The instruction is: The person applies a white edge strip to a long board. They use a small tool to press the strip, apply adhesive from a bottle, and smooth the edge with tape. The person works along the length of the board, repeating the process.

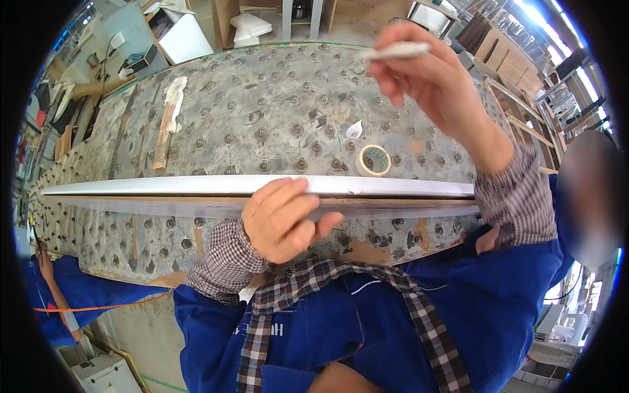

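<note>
The bench (pixel 203 157) has a scuffed grey top, dotted with rows of rounded studs (pixel 301 164) and marked by brown patches. Across its near part runs a long white-edged panel (pixel 164 186); whether this is one piece or two is hard to tell edge-on. Beyond it lie a tape roll (pixel 361 162), a small white piece (pixel 354 131) and, farther left, a wooden strip (pixel 164 139) with crumpled white material (pixel 175 92) at its far end.

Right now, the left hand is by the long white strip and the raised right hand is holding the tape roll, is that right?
Not quite. The head view shows the right hand holding a slim whitish thing; the tape roll lies on the table. The left hand is by the long white strip, as you said.
</note>
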### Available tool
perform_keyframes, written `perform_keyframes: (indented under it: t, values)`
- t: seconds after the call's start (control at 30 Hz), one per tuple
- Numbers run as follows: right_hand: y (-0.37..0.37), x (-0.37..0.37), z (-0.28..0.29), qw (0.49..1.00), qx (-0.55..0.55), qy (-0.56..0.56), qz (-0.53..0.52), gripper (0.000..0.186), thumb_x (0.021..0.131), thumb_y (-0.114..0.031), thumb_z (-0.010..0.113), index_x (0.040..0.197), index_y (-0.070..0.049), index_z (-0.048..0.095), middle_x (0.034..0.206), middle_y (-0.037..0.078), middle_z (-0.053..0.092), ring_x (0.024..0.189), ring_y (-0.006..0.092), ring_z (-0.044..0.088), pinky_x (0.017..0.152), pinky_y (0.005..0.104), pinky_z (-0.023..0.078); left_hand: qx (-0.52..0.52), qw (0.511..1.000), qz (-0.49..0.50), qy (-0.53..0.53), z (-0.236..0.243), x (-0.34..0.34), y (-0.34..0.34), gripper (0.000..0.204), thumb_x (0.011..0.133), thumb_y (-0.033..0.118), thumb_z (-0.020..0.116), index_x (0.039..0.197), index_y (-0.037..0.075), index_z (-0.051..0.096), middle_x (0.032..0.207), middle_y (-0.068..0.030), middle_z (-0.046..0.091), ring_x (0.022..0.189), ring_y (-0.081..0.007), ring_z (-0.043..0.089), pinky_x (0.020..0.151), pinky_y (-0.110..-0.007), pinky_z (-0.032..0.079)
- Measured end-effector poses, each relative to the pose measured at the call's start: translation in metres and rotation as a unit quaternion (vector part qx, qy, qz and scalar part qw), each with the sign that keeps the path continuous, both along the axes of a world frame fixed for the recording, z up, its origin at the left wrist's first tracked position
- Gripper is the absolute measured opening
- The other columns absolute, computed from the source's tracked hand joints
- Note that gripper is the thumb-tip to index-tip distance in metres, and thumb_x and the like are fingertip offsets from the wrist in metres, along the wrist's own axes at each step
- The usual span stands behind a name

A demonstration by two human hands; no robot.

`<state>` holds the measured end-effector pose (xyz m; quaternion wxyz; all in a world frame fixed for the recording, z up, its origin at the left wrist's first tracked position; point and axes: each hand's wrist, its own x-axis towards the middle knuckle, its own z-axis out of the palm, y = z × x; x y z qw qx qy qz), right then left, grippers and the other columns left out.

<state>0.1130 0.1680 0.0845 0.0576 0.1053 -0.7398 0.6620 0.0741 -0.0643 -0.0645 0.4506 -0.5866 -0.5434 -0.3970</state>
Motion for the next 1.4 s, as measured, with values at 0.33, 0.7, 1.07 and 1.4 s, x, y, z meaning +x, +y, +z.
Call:
perform_keyframes:
  t: [0.33, 0.7, 1.07, 1.4]
  values:
    - [-0.03, 0.091, -0.042, 0.996, -0.05, -0.046, -0.057, 0.032, 0.084, 0.001, 0.06, 0.114, 0.001, 0.05, 0.096, 0.006, 0.057, 0.079, 0.0073, 0.053, 0.066, 0.0219, 0.043, -0.042, 0.998, -0.038, 0.026, 0.004, 0.004, 0.005, 0.026, 0.078, 0.018, 0.066, 0.068, 0.012, 0.043, 0.102, -0.0077, 0.069, 0.094, -0.0215, 0.067, 0.083, -0.032, 0.05]
    - [-0.03, 0.068, -0.028, 0.907, 0.407, 0.109, 0.003, 0.021, 0.08, 0.001, 0.064, 0.1, -0.005, 0.069, 0.085, 0.008, 0.055, 0.074, 0.0191, 0.05, 0.063, 0.03, 0.038, 0.013, 0.99, -0.122, -0.073, -0.006, 0.0, 0.003, 0.025, 0.074, 0.018, 0.065, 0.079, 0.006, 0.043, 0.098, -0.0161, 0.06, 0.09, -0.0349, 0.064, 0.072, -0.04, 0.055]
    - [-0.029, 0.049, -0.027, 0.892, 0.423, 0.153, 0.036, 0.018, 0.079, 0.0, 0.064, 0.097, -0.004, 0.066, 0.077, 0.01, 0.051, 0.071, 0.0259, 0.051, 0.061, 0.0357, 0.041, 0.008, 0.999, -0.023, -0.036, -0.006, 0.003, 0.007, 0.017, 0.078, 0.017, 0.054, 0.08, 0.006, 0.041, 0.098, -0.0196, 0.058, 0.086, -0.0359, 0.063, 0.067, -0.041, 0.053]
    - [-0.029, 0.047, -0.023, 0.873, 0.448, 0.185, 0.053, 0.02, 0.076, 0.003, 0.063, 0.095, -0.003, 0.065, 0.078, 0.011, 0.05, 0.071, 0.0273, 0.051, 0.061, 0.0363, 0.042, -0.002, 0.999, 0.0, -0.039, -0.004, 0.006, 0.005, 0.017, 0.077, 0.018, 0.057, 0.079, 0.006, 0.045, 0.098, -0.0152, 0.059, 0.091, -0.0323, 0.063, 0.071, -0.039, 0.054]
